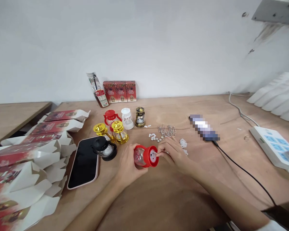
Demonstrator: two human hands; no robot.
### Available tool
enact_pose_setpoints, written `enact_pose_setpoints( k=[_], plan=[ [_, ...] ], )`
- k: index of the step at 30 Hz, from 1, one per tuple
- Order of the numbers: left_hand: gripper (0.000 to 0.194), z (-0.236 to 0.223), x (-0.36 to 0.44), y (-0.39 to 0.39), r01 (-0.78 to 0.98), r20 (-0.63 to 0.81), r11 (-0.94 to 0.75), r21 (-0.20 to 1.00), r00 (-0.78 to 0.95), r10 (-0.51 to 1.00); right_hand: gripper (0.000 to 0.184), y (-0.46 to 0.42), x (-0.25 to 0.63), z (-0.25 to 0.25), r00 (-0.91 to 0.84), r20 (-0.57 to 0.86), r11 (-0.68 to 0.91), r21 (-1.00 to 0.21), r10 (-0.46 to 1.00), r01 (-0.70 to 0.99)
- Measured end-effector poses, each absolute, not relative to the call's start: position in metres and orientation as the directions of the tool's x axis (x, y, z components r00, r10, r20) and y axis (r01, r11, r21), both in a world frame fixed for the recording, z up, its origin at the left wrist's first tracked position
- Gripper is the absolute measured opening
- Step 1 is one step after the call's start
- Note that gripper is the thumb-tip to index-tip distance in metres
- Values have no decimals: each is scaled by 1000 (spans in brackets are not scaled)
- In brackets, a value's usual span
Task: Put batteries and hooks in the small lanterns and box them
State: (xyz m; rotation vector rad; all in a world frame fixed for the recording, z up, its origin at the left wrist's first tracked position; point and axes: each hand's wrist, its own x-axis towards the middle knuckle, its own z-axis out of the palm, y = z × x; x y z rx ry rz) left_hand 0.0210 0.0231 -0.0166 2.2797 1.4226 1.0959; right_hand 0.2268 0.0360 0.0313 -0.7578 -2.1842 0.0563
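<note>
My left hand (130, 166) is wrapped round a small red lantern (141, 156), tipped on its side with its underside facing right. A pale round part with dark spots shows inside the lantern's red base. At the rim of that base, the fingers of my right hand (172, 152) are pinched together; what they hold, if anything, is too small to make out. Just beyond my right hand lie small button cells (156, 139), white tabs (183, 143) and bent metal wire handles (167, 131). A black lantern (103, 148) stands left of my left hand.
Gold lanterns (120, 132), another red lantern (110, 118), a white one (127, 118) and a bronze one (140, 117) stand behind. Flat red cartons (26, 154) and a tablet-like device (84, 163) lie left. A cabled phone (203, 127) and power strip (274, 147) are right; a bottle (100, 93) stands at the wall.
</note>
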Motion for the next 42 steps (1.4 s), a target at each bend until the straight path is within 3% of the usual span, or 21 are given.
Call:
enact_pose_setpoints(
  k=[5, 27, 32, 37, 42],
  plan=[
    [61, -16, 20, 23, 679, 478, -500, 538, 243, 844, 20, 35, 232, 34, -555, 593, 803, -317, 584, 505],
    [60, -17, 20, 22, 688, 498, -547, 476, 302, 813, 22, 34, 233, 35, -569, 488, 749, -430, 662, 503],
    [61, -18, 16, 21, 711, 503, -580, 398, 359, 786, 22, 37, 234, 34, -565, 408, 684, -566, 718, 461],
    [63, -19, 14, 21, 713, 554, -627, 314, 398, 731, 35, 36, 235, 35, -456, 337, 530, -743, 824, 408],
    [74, -18, 17, 19, 707, 583, -612, 354, 345, 736, 31, 44, 245, 33, -384, 263, 413, -825, 885, 386]
  ],
)
